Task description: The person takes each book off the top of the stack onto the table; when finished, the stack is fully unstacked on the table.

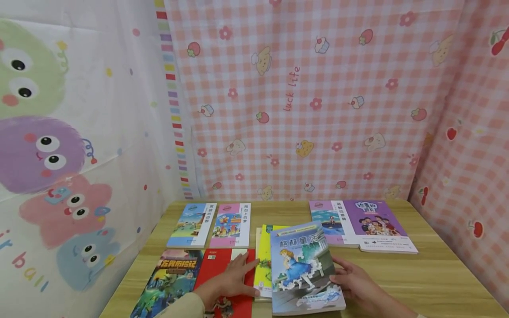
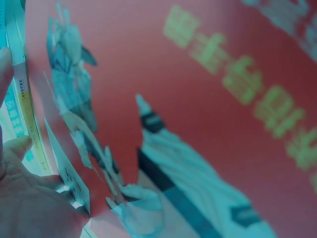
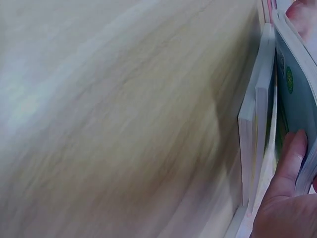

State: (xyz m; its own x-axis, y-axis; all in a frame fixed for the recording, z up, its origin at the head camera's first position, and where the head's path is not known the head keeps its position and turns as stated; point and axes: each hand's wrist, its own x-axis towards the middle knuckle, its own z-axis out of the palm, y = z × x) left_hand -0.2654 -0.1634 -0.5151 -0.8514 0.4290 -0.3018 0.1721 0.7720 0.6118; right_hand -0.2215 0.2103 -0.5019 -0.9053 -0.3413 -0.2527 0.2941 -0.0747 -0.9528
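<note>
A blue fairy-tale book (image 1: pixel 304 269), with a girl in a blue dress on its cover, is raised and tilted above a stack of books. My right hand (image 1: pixel 355 280) pinches its right edge; the right wrist view shows fingers (image 3: pixel 292 163) against its back cover. Beneath it a yellow book (image 1: pixel 263 265) lies on top of the stack, partly hidden. On the other side my left hand (image 1: pixel 232 278) lies over a red book (image 1: pixel 212 265), fingers spread, the tips near the yellow book's left edge. That red cover (image 2: pixel 124 74) fills most of the left wrist view.
Left of the red book lies a dark adventure book (image 1: pixel 169 282). Behind are a thin blue-edged book (image 1: pixel 191 225) and a pink-edged book (image 1: pixel 230 225). At the back right, a purple book (image 1: pixel 377 225) sits beside another pink-edged book (image 1: pixel 330 223). All rest on a wooden table (image 1: pixel 429 282).
</note>
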